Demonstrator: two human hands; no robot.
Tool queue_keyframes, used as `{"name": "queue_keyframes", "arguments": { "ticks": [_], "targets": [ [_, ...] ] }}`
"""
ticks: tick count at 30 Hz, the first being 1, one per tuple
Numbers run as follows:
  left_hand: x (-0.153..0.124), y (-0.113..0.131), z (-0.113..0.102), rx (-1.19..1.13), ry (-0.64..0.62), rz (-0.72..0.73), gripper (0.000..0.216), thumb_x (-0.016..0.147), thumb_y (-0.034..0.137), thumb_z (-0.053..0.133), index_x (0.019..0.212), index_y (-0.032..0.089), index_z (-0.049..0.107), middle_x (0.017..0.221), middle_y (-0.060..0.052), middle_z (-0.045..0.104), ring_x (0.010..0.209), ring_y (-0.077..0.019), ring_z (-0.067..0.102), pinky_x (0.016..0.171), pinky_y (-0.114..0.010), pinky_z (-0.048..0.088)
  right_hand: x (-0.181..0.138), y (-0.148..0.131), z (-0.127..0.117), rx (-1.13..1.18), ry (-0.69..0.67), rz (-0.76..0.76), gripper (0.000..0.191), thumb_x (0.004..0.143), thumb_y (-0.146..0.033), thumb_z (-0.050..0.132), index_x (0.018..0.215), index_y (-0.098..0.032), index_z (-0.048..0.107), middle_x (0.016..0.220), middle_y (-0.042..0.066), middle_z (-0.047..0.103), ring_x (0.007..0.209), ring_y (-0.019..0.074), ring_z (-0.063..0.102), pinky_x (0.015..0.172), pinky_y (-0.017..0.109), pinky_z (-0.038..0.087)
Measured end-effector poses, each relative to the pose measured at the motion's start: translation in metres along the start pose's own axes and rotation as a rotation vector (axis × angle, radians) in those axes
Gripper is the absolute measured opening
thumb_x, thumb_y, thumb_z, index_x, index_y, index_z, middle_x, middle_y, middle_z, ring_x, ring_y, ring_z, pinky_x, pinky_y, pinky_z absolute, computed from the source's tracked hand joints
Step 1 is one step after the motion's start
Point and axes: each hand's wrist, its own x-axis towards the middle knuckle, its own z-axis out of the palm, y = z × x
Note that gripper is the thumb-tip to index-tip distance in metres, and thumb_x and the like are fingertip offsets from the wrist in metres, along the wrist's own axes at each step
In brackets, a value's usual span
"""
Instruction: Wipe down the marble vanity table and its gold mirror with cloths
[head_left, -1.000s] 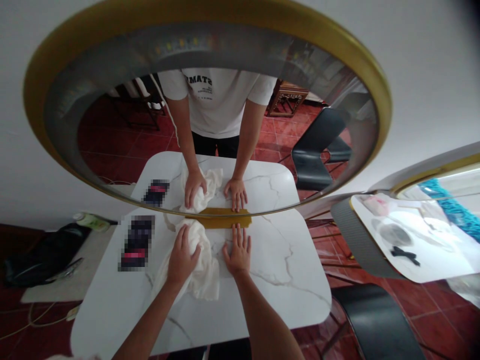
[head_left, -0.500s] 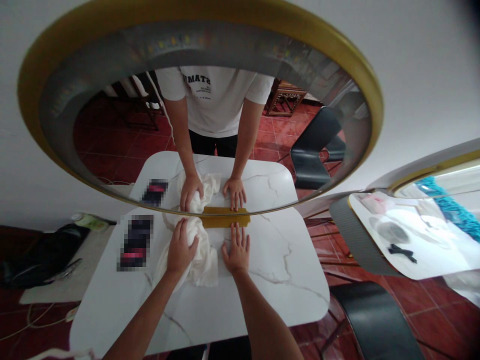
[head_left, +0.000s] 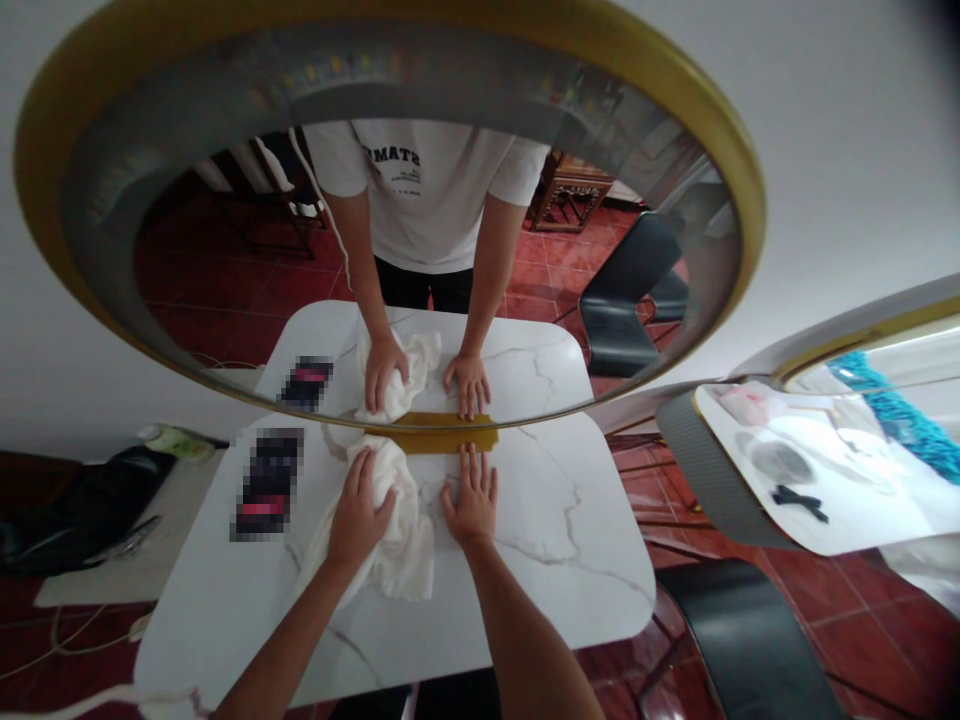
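My left hand presses on a crumpled white cloth that lies on the white marble table, fingers curled over its top. Just to the right, my right hand lies flat on the tabletop with fingers spread, its fingertips near the yellow base of the big round gold-framed mirror. The mirror stands at the table's far edge and reflects both hands, the cloth and my torso in a white shirt.
A blurred dark object lies on the table to the left of the cloth. A black chair stands at the right. A second mirror leans at the right. A dark bag and a mat lie on the red tiled floor at the left.
My left hand has shifted slightly on the cloth, back and down a little. The right hand stays flat in the same spot. The view has tilted a bit.
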Motion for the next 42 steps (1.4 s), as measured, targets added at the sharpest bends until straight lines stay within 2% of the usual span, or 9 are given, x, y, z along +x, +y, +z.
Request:
{"name": "queue_keyframes", "arguments": {
  "ticks": [6,10,15,24,28,38,42],
  "targets": [
    [0.033,-0.007,0.004,-0.017,0.059,-0.042,0.062,0.084,0.029,0.050,0.141,0.018,0.027,0.143,-0.013,0.033,0.136,-0.0283,0.027,0.111,-0.047,0.028,0.000,0.001,0.000,0.005,-0.013,0.002,0.071,0.086,-0.036,0.040,0.148,-0.022,0.008,0.153,-0.001,0.009,0.141,0.0225,0.002,0.112,0.045,0.007],
    [0.038,-0.007,0.006,-0.036,0.073,-0.050,0.063,0.084,0.027,0.050,0.141,0.017,0.026,0.141,-0.013,0.035,0.135,-0.0281,0.028,0.112,-0.047,0.028,0.000,0.001,0.000,0.007,-0.016,-0.001,0.072,0.085,-0.036,0.041,0.148,-0.021,0.008,0.153,0.000,0.010,0.141,0.0229,0.001,0.112,0.046,0.007],
    [0.027,-0.004,0.004,-0.049,0.078,-0.039,0.063,0.084,0.027,0.051,0.141,0.018,0.027,0.142,-0.012,0.035,0.135,-0.0286,0.028,0.111,-0.049,0.028,0.000,0.001,0.000,0.008,-0.011,-0.005,0.072,0.086,-0.036,0.040,0.148,-0.021,0.008,0.154,0.000,0.009,0.141,0.0225,0.002,0.112,0.045,0.007],
    [-0.010,0.005,0.001,-0.037,0.031,0.016,0.063,0.086,0.033,0.050,0.141,0.018,0.027,0.145,-0.013,0.033,0.135,-0.0283,0.029,0.109,-0.048,0.032,0.000,0.001,-0.002,0.001,-0.004,-0.015,0.071,0.086,-0.037,0.040,0.148,-0.022,0.007,0.154,0.000,0.010,0.141,0.0227,0.001,0.112,0.046,0.009],
    [-0.013,0.007,0.002,-0.040,0.020,0.009,0.063,0.086,0.033,0.050,0.142,0.018,0.026,0.146,-0.012,0.032,0.135,-0.0280,0.029,0.109,-0.048,0.032,0.000,0.001,-0.001,0.003,0.000,-0.010,0.071,0.086,-0.036,0.040,0.148,-0.022,0.007,0.154,0.000,0.009,0.141,0.0225,0.001,0.112,0.046,0.008],
    [0.034,-0.004,0.006,-0.060,0.066,-0.018,0.061,0.083,0.026,0.051,0.140,0.018,0.029,0.142,-0.012,0.035,0.135,-0.0286,0.028,0.112,-0.049,0.026,0.001,0.002,-0.001,0.016,-0.003,-0.008,0.073,0.085,-0.035,0.041,0.148,-0.021,0.009,0.154,-0.001,0.008,0.141,0.0231,0.002,0.112,0.046,0.009],
    [0.039,-0.006,0.008,-0.042,0.077,-0.021,0.060,0.083,0.025,0.050,0.139,0.018,0.030,0.139,-0.013,0.037,0.135,-0.0291,0.029,0.111,-0.049,0.027,0.000,0.002,-0.002,0.012,-0.003,-0.011,0.072,0.085,-0.035,0.041,0.148,-0.021,0.009,0.154,-0.001,0.008,0.141,0.0239,0.002,0.112,0.046,0.009]
  ]
}}
